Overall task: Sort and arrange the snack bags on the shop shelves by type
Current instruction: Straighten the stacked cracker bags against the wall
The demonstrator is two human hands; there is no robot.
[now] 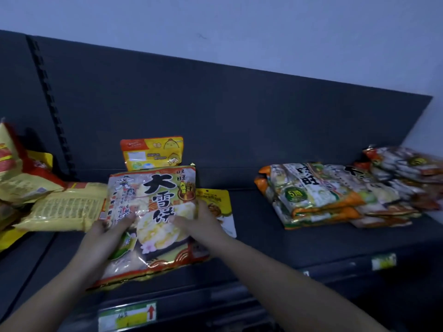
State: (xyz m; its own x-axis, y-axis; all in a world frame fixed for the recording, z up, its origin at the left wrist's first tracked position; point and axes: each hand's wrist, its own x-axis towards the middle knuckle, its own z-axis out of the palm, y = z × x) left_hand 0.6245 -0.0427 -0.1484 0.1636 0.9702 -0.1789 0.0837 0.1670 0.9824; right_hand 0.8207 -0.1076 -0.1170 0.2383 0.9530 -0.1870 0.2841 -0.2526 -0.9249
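Dark shelf (263, 243), at 9 o'clock: ribbed yellow packets (64, 209) lie flat. At the centre, my left hand (103, 238) and my right hand (206, 224) grip the sides of a glossy, crinkled rice-cracker bag (155, 204), with a small orange pouch (152, 152) at its 12 o'clock. At 3 o'clock, matching bags (335, 195) lie stacked flat.

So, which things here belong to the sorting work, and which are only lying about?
Job: the rice cracker bag held in the left hand and right hand; the stack of like bags at right; the yellow bags at left; the orange pouch; the yellow pouch.
Not the job: the price labels on the shelf edge; the wall.
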